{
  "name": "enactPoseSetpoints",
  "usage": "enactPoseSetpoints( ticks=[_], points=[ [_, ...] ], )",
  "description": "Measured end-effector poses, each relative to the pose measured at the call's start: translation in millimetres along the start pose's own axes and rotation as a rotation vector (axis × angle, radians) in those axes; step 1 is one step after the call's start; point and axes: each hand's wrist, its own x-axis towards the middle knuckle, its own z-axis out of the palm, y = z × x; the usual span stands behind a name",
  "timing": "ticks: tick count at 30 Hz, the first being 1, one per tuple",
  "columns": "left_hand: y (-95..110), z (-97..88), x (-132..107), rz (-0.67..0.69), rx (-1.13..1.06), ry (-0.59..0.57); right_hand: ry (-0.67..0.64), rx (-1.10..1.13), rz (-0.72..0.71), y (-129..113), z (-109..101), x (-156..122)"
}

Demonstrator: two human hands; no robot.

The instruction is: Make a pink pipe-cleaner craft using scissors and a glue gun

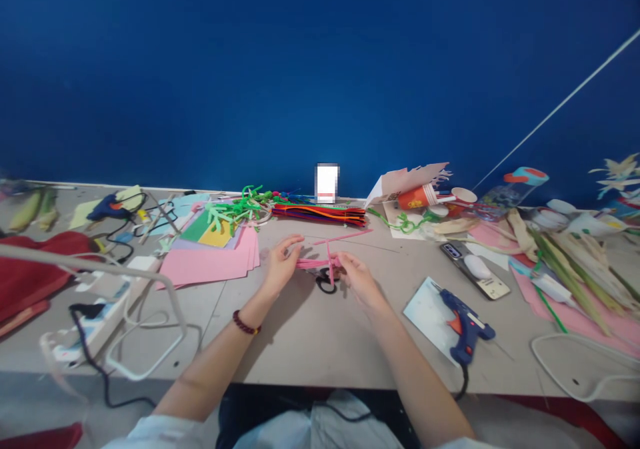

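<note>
Pink pipe cleaners stretch as a small bundle between my hands, with one strand standing crosswise near the right end. My right hand pinches that right end between thumb and fingers. At the left end, my left hand is loosely curved, its fingers apart from the thumb; the bundle's tips come close to it, and contact is hard to make out. Black-handled scissors lie on the table just under the bundle, their blades hidden. Another pink pipe cleaner lies on the table beyond my hands.
Colourful pipe cleaners lie by the blue wall. Pink paper sheets and a power strip are left. Rightward are a blue glue gun on a card, a phone, a paper cup and dried husks.
</note>
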Motion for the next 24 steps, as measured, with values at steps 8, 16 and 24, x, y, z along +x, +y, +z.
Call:
enactPoseSetpoints(
  ticks=[8,16,24],
  points=[
    [24,2.8,-24,0.574,0.639,-0.18,0.034,-0.066,-0.05,0,-1,2],
    [17,12.9,-31,0.663,0.57,-0.155,-0.003,-0.026,-0.034,2,0,1],
    [16,12.8,-33,0.594,0.507,-0.155,0.002,-0.038,-0.048,-1,2,0]
  ],
)
